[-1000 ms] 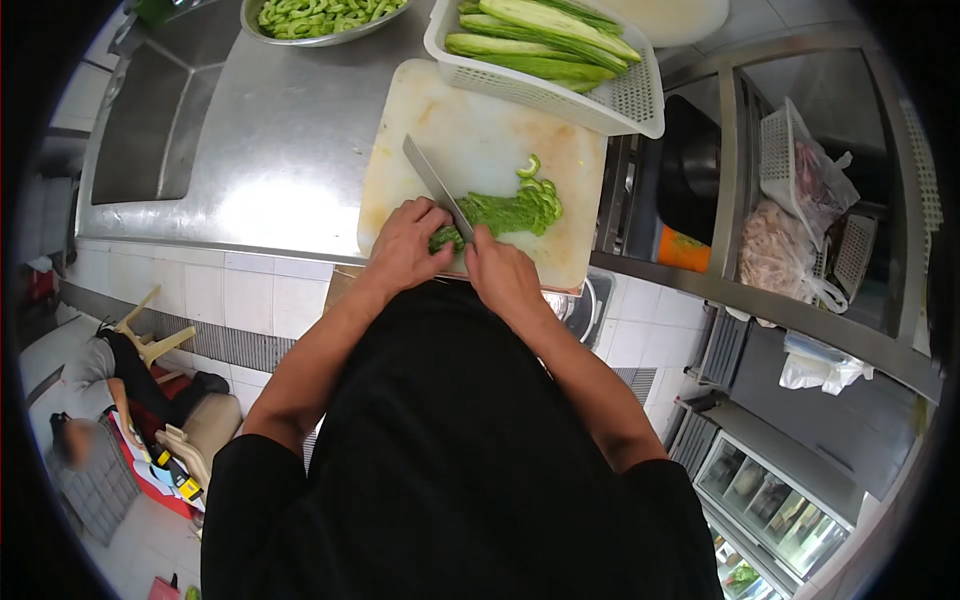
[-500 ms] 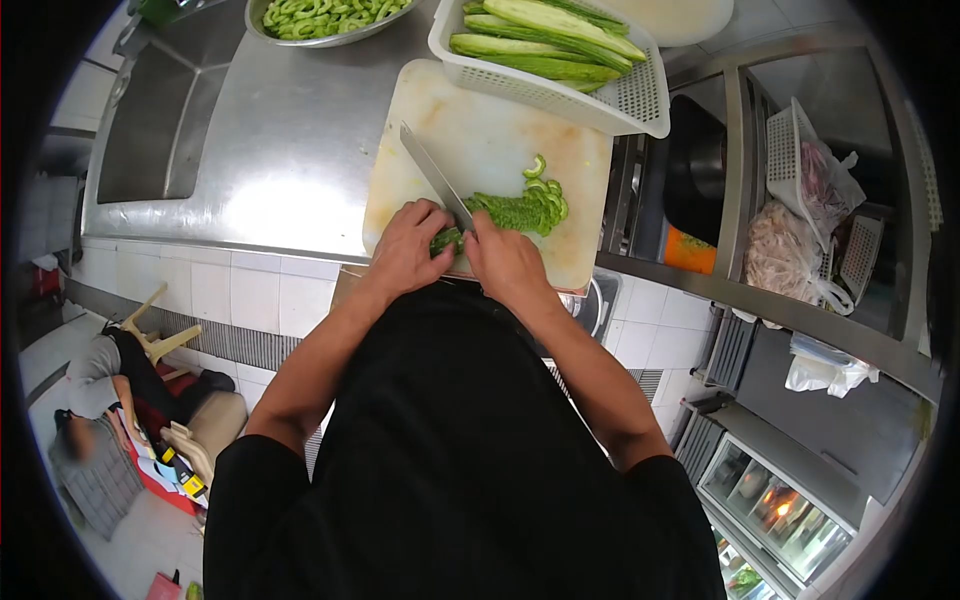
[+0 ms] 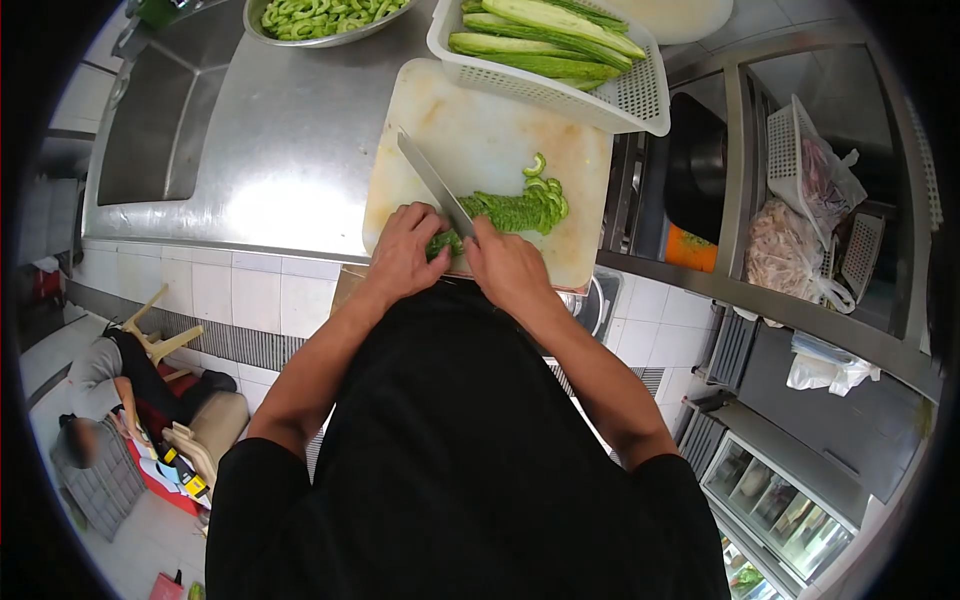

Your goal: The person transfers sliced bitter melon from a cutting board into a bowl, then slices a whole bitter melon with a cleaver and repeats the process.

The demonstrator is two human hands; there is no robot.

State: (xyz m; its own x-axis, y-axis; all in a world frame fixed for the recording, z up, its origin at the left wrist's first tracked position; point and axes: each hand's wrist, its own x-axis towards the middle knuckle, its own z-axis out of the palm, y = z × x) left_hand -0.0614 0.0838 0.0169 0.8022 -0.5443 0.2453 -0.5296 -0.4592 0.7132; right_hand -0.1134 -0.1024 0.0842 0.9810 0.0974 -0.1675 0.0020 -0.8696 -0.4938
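Near the front edge of the white cutting board (image 3: 420, 105), my right hand (image 3: 506, 268) grips the handle end of a knife (image 3: 432, 181). Its blade points up and to the left, across a green vegetable. My left hand (image 3: 405, 256), fingers curled, holds the uncut piece (image 3: 443, 241) on the left side of the blade. Thin green slices (image 3: 530, 207) lie in a row to the right of the blade, with a few loose ones above them. The knife handle is hidden in my right hand.
Beyond the board stands a white basket (image 3: 640, 95) of long halved green vegetables. A metal bowl (image 3: 330, 40) of cut green pieces is at the back left, near a sink (image 3: 160, 130). Shelves with bags (image 3: 783, 250) are at the right. Another person (image 3: 98, 375) sits at the far left.
The knife blade has shifted slightly left and down along the vegetable, and the row of slices reaches a little further left. The seated person's head has moved slightly.
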